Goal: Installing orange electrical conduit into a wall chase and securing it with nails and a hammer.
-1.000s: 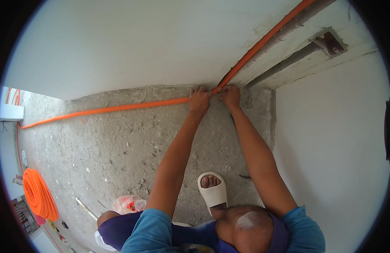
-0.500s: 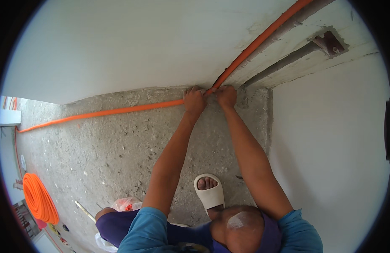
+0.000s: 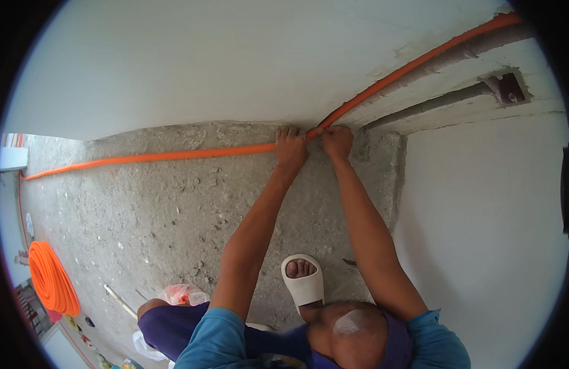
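An orange corrugated conduit [image 3: 192,153] runs along the rough concrete floor from the far left, bends at the foot of the wall and continues up a chased groove at the upper right. My left hand [image 3: 291,147] is closed over it on the floor side of the bend. Just beyond, my right hand [image 3: 337,141] grips the conduit where it enters the wall groove. A short stretch of orange shows between the two hands. The fingertips of my right hand are partly hidden against the wall base.
A coil of orange conduit [image 3: 52,278] lies at the left. Beside my knee are a clear plastic bag [image 3: 185,294] and a thin white pipe [image 3: 120,301]. A second groove [image 3: 429,106] leads to a recessed wall box [image 3: 509,89]. A white wall [image 3: 481,227] stands close on the right.
The view has turned slightly, so the wall groove and box appear farther right and lower. Both hands keep their hold on the conduit at the bend.
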{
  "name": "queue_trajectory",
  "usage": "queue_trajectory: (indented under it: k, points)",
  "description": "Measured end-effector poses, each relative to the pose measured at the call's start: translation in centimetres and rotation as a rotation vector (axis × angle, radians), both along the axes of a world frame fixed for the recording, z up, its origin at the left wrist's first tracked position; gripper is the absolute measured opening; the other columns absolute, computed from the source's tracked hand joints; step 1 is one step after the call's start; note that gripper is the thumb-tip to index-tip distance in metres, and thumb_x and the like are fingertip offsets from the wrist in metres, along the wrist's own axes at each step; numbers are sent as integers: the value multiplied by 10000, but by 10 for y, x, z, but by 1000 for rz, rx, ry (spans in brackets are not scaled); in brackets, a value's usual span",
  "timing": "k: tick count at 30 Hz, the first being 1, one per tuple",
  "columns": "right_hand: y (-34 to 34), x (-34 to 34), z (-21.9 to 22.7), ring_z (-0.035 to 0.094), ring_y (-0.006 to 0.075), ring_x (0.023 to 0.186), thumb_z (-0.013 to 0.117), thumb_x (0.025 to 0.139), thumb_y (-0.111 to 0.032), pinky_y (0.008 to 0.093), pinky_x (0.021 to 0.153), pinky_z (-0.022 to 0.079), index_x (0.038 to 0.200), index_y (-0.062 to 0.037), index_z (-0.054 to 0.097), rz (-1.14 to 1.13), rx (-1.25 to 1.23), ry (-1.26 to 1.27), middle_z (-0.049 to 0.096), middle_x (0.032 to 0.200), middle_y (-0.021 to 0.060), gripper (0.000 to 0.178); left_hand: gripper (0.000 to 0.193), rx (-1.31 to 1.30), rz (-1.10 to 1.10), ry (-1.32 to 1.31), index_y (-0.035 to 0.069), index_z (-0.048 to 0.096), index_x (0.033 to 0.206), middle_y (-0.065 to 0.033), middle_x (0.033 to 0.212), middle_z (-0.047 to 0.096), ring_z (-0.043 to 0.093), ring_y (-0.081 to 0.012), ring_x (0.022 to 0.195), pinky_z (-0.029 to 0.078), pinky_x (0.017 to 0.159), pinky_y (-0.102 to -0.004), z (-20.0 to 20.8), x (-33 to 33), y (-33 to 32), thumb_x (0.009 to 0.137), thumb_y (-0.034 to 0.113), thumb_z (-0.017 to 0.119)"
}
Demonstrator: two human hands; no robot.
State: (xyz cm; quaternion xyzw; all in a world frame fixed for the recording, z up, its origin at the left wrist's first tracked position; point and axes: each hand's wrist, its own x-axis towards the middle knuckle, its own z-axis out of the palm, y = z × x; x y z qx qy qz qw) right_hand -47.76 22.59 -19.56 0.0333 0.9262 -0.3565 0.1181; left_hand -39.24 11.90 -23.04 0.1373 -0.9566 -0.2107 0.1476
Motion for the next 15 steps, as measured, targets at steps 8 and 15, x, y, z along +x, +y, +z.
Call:
queue_trajectory:
  k: [8,15]
  points:
    - [-8,16,2,691,337,805,720,807,-281,428,723,519,876,-14,744,-37,7,82,714,836,172,278,171,55,-30,-33,26,699,906,-133,997,650,583,-335,1021,427,981,-494,11,-2,-2,763,106,652]
    - [-7,13,-8,677,341,755,696,831,-294,430,687,502,882,-27,745,27,-10,63,704,797,173,276,197,33,-18,-6,10,714,902,-139,983,653,587,-341,1032,439,968,-483,7,1,-5,750,134,692]
